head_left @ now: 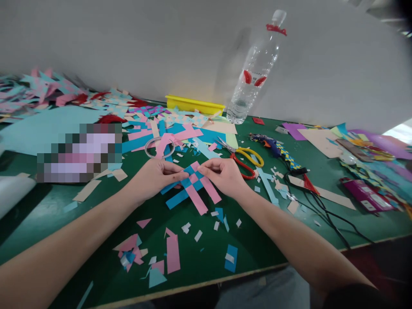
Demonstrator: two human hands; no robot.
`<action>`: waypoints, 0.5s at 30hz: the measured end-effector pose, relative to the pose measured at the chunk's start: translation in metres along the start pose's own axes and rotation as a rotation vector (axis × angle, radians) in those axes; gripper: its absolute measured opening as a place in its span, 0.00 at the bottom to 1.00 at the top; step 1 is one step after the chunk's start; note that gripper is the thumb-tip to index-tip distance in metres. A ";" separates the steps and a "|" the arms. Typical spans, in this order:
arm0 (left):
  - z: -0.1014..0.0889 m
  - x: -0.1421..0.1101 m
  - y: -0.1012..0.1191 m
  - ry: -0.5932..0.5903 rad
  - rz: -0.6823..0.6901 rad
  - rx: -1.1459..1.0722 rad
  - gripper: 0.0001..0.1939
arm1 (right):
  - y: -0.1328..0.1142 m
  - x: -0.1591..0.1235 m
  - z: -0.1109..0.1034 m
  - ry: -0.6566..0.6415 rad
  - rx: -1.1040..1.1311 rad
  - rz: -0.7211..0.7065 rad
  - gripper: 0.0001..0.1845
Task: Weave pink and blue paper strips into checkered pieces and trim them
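Observation:
A small weave of pink and blue paper strips (193,189) lies on the green table (264,249) in front of me. My left hand (157,177) pinches its left side, fingers pressed together on a blue strip. My right hand (223,174) pinches the weave's upper right edge, fingers curled onto the strips. Loose ends of the pink and blue strips stick out towards me below both hands.
Red-and-yellow scissors (246,159) lie right of my right hand. A clear tape roll (159,147), a plastic bottle (255,71), a yellow tray (193,104), a glue gun (273,146) with black cable and piles of paper scraps surround the work area.

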State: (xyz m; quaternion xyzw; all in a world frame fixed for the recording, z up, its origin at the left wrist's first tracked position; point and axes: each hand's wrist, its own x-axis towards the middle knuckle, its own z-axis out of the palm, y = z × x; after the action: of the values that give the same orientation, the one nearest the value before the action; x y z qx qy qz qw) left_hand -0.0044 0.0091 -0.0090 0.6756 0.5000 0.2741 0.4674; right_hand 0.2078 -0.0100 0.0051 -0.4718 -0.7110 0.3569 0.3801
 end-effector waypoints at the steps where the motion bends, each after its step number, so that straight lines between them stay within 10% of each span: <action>1: 0.000 0.000 0.001 -0.009 0.008 0.002 0.06 | 0.001 0.000 0.000 -0.006 0.008 -0.005 0.10; 15: -0.001 -0.002 0.007 0.008 0.015 -0.001 0.07 | 0.000 -0.001 0.002 0.007 0.001 -0.029 0.11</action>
State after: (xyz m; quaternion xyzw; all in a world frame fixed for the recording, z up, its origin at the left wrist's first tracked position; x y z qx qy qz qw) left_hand -0.0031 0.0071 -0.0020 0.6780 0.4967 0.2805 0.4636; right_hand 0.2066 -0.0109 0.0040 -0.4624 -0.7162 0.3502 0.3881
